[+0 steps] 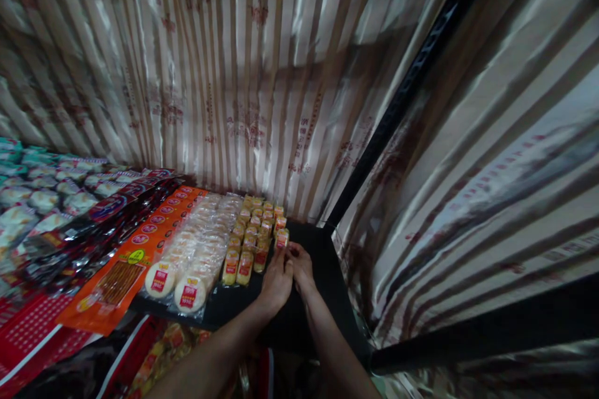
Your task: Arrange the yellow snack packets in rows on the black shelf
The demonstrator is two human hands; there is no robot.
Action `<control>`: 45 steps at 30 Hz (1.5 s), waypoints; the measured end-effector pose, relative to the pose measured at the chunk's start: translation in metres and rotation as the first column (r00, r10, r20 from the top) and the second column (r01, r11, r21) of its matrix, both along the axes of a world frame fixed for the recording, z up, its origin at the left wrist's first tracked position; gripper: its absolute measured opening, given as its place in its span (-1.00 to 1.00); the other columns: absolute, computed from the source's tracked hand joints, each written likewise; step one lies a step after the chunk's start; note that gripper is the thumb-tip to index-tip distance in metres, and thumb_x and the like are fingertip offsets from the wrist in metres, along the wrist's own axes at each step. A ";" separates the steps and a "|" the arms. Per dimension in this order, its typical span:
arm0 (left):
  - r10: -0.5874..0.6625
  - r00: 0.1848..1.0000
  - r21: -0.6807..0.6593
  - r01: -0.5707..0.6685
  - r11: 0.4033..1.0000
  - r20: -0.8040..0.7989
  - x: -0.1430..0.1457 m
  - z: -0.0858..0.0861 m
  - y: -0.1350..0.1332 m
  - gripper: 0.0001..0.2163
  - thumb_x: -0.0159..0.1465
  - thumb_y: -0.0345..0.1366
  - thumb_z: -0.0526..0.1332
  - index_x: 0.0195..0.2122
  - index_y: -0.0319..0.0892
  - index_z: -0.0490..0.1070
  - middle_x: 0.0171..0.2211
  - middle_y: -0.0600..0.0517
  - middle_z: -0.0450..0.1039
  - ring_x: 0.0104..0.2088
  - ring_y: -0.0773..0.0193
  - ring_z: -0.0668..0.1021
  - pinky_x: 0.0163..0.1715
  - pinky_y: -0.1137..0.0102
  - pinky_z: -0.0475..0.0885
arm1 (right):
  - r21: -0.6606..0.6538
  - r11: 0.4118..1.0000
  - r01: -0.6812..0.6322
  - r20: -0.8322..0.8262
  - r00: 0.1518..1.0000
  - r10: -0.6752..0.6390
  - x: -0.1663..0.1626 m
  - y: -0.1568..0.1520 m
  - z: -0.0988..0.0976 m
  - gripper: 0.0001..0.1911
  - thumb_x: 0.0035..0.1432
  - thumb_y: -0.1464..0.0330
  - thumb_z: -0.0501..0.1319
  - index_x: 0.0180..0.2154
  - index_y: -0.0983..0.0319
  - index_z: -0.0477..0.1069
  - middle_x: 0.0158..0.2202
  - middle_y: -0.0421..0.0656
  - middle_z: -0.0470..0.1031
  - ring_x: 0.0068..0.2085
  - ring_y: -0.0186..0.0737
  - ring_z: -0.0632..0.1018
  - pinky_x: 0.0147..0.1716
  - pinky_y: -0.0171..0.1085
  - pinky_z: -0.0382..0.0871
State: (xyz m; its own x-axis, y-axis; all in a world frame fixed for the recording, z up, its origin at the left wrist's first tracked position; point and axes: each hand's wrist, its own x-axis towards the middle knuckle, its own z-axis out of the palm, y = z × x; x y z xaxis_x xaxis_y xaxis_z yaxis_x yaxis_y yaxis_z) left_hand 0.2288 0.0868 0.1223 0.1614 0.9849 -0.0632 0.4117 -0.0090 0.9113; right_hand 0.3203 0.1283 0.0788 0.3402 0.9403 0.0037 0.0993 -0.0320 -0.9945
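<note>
Both hands meet at the right end of a block of small yellow snack packs (245, 267) with red labels, set in rows on a black shelf (304, 319). My left hand (277, 280) has its fingers closed at the lower end of one snack pack (281, 239) in the rightmost row. Beside it, my right hand (300, 264) is curled in with bent fingers near the same pack's right edge. Whether the right fingertips hold anything is hidden. Left of the yellow packs lie rows of round white rice crackers (189, 293) in clear wrappers.
An orange snack bag (112, 283) and dark red-black packets (116, 206) lie further left, beside many white-and-green packs (44, 199). A red basket (28, 333) is at lower left. Striped sheeting (281, 75) hangs behind; a black metal post (393, 115) stands at the right corner.
</note>
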 end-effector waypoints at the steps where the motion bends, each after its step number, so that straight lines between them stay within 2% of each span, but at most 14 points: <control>1: 0.010 1.000 -0.011 -0.010 1.000 0.004 0.001 -0.001 0.004 -0.54 0.25 -0.33 -0.08 0.17 -0.36 0.12 0.23 -0.16 0.04 0.24 0.19 0.12 0.24 0.28 -0.04 | 0.001 1.000 -0.007 0.031 1.000 0.007 0.000 0.005 0.000 -0.71 -0.17 0.18 0.20 -0.37 0.19 0.41 -0.39 -0.18 0.52 -0.33 -0.20 0.51 -0.28 -0.26 0.36; 8: 0.028 0.999 -0.119 -0.026 0.993 0.022 0.005 -0.007 0.018 -0.53 0.28 -0.30 -0.13 0.20 -0.39 0.01 0.26 -0.19 -0.05 0.26 0.20 0.04 0.25 0.27 -0.10 | -0.028 1.000 -0.001 0.247 0.969 0.008 0.000 0.021 0.000 -0.76 -0.14 0.18 0.18 -0.36 0.12 0.41 -0.41 -0.21 0.48 -0.34 -0.17 0.48 -0.28 -0.22 0.31; 11: 0.013 0.999 -0.082 -0.010 0.997 0.042 0.005 -0.013 0.019 -0.52 0.29 -0.31 -0.15 0.21 -0.42 -0.03 0.27 -0.20 -0.11 0.27 0.21 0.00 0.26 0.27 -0.12 | -0.014 1.000 0.028 0.363 0.932 -0.021 0.002 0.021 -0.003 -0.75 -0.10 0.15 0.16 -0.37 0.12 0.43 -0.33 -0.16 0.49 -0.25 -0.11 0.47 -0.19 -0.18 0.29; 13: 0.032 0.997 -0.057 -0.028 0.998 0.070 0.006 -0.018 0.020 -0.53 0.28 -0.32 -0.14 0.21 -0.39 -0.01 0.27 -0.19 -0.09 0.27 0.21 0.01 0.26 0.24 -0.10 | 0.016 0.998 0.065 0.403 0.913 -0.065 0.005 0.024 -0.004 -0.66 -0.04 0.10 0.11 -0.28 0.16 0.44 -0.22 -0.09 0.48 -0.14 -0.08 0.45 -0.08 -0.15 0.26; 15: 0.057 0.993 -0.060 -0.051 0.997 0.101 0.007 -0.022 0.020 -0.53 0.29 -0.31 -0.13 0.20 -0.39 0.01 0.26 -0.20 -0.07 0.26 0.20 0.02 0.26 0.23 -0.08 | 0.027 0.998 0.065 0.349 0.935 -0.070 0.006 0.029 -0.003 -0.52 0.04 0.04 0.03 -0.14 0.20 0.41 -0.07 -0.04 0.44 -0.02 -0.09 0.41 0.03 -0.14 0.19; 18: 0.076 0.987 -0.060 -0.069 0.996 0.140 0.009 -0.027 0.021 -0.53 0.29 -0.27 -0.14 0.20 -0.38 0.02 0.26 -0.19 -0.06 0.27 0.20 0.02 0.26 0.24 -0.06 | 0.018 0.999 -0.038 0.224 0.974 0.033 0.004 0.040 0.000 -0.40 0.09 -0.03 -0.06 0.00 0.20 0.33 0.07 -0.07 0.35 0.11 -0.15 0.31 0.13 -0.15 0.08; 24: 0.079 0.988 -0.020 -0.077 0.997 0.135 0.009 -0.029 0.021 -0.55 0.28 -0.28 -0.14 0.18 -0.30 0.08 0.24 -0.14 0.04 0.25 0.22 0.07 0.26 0.26 -0.05 | 0.061 0.984 -0.167 0.196 0.969 0.152 -0.005 0.047 0.004 -0.34 0.07 -0.12 -0.09 -0.02 0.17 0.36 0.08 -0.09 0.35 0.14 -0.17 0.28 0.18 -0.16 -0.01; 27: 0.071 0.990 -0.042 -0.066 0.997 0.123 0.007 -0.023 0.020 -0.56 0.28 -0.29 -0.15 0.15 -0.33 0.12 0.23 -0.16 0.06 0.25 0.21 0.07 0.26 0.26 -0.05 | 0.071 0.983 -0.170 0.208 0.966 0.152 -0.004 0.043 0.003 -0.30 0.07 -0.13 -0.12 -0.01 0.19 0.35 0.10 -0.08 0.33 0.17 -0.18 0.24 0.19 -0.18 -0.04; 30: 0.065 0.991 -0.069 -0.057 0.996 0.119 0.005 -0.014 0.016 -0.56 0.28 -0.29 -0.14 0.16 -0.32 0.11 0.23 -0.14 0.05 0.25 0.20 0.08 0.25 0.25 -0.05 | 0.038 0.995 -0.090 0.213 0.974 0.080 -0.004 0.036 0.001 -0.26 0.06 -0.13 -0.14 0.04 0.22 0.30 0.12 -0.06 0.29 0.21 -0.18 0.17 0.20 -0.17 -0.09; 33: 0.063 0.995 -0.109 -0.054 0.993 0.081 -0.001 -0.006 0.004 -0.55 0.27 -0.27 -0.11 0.15 -0.32 0.13 0.22 -0.14 0.08 0.23 0.18 0.14 0.24 0.26 -0.02 | 0.022 1.000 0.001 0.222 0.975 -0.006 -0.008 0.018 0.001 -0.28 0.08 -0.09 -0.13 0.06 0.26 0.26 0.15 -0.04 0.24 0.19 -0.17 0.20 0.18 -0.18 -0.04; 35: 0.051 0.998 -0.074 -0.048 0.996 0.044 -0.009 -0.003 -0.012 -0.59 0.26 -0.28 -0.10 0.10 -0.30 0.22 0.15 -0.14 0.21 0.17 0.19 0.25 0.20 0.29 0.07 | 0.019 0.997 0.074 0.200 0.977 -0.076 -0.016 -0.004 0.002 -0.33 0.09 -0.04 -0.11 0.05 0.27 0.26 0.12 -0.02 0.28 0.13 -0.16 0.29 0.12 -0.20 0.07; 39: -0.020 0.999 0.071 0.017 0.997 0.042 -0.041 -0.010 -0.070 -0.63 0.28 -0.28 -0.17 -0.11 -0.19 0.38 -0.12 -0.06 0.46 -0.07 0.26 0.45 0.03 0.35 0.29 | 0.067 0.987 0.143 0.096 0.984 -0.149 -0.041 -0.071 0.007 -0.48 0.14 0.06 -0.04 -0.02 0.26 0.27 -0.08 -0.02 0.44 -0.11 -0.18 0.45 -0.12 -0.25 0.29; 42: -0.079 0.996 0.042 0.078 0.996 0.033 -0.077 -0.028 -0.125 -0.68 0.27 -0.28 -0.12 -0.22 -0.15 0.42 -0.23 -0.01 0.49 -0.19 0.26 0.49 -0.11 0.36 0.36 | 0.092 0.995 0.041 0.081 0.996 -0.048 -0.061 -0.129 0.007 -0.62 0.16 0.10 -0.01 -0.18 0.22 0.36 -0.35 -0.12 0.48 -0.33 -0.25 0.45 -0.31 -0.31 0.31; 45: -0.082 0.996 -0.060 0.081 0.995 -0.022 -0.116 -0.055 -0.165 -0.75 0.19 -0.35 0.00 -0.22 -0.14 0.44 -0.22 0.00 0.50 -0.20 0.25 0.49 -0.16 0.39 0.35 | 0.029 0.988 -0.153 0.165 0.975 0.147 -0.079 -0.170 -0.005 -0.67 0.18 0.14 -0.03 -0.33 0.18 0.39 -0.48 -0.17 0.45 -0.40 -0.25 0.44 -0.34 -0.30 0.30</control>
State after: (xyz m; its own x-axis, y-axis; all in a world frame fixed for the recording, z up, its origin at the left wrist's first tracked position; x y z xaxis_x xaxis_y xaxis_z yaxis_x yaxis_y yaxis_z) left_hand 0.1126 -0.0787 0.0676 0.2385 0.9629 -0.1260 0.4342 0.0103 0.9007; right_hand 0.2417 -0.0420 0.0734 0.1871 0.9785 0.0866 0.2594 0.0358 -0.9651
